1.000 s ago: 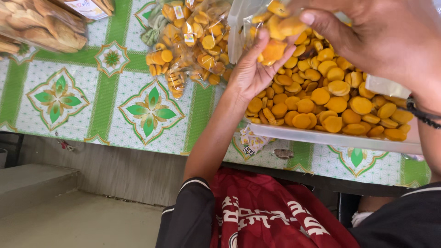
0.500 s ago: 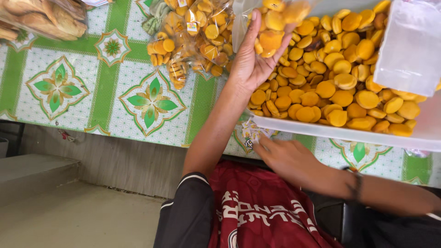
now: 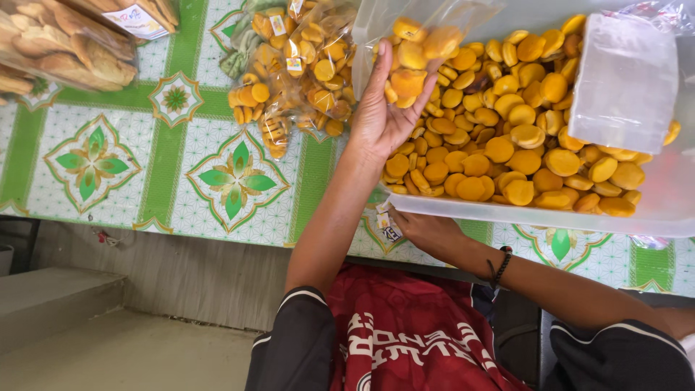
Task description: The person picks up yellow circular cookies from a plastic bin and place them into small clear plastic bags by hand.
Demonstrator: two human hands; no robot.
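My left hand [image 3: 384,108] is raised over the clear plastic tray [image 3: 651,210] and grips a clear bag [image 3: 434,18] holding a few round yellow cookies [image 3: 409,76]. The tray is heaped with the same yellow cookies [image 3: 507,145]. My right hand [image 3: 427,230] is low at the tray's near edge. It pinches small paper labels [image 3: 386,226] over the table. A black bracelet [image 3: 499,266] sits on that wrist. A clear plastic container [image 3: 622,80] lies on the cookies at the tray's right.
Sealed bags of yellow cookies [image 3: 297,65] lie left of the tray on the green and white patterned tablecloth [image 3: 181,166]. Bags of long brown biscuits [image 3: 65,51] sit at the top left. A concrete step [image 3: 58,304] lies below the table edge.
My right hand has dropped from above the tray to the table edge below it and now holds small labels. My left hand stays up with the bag.
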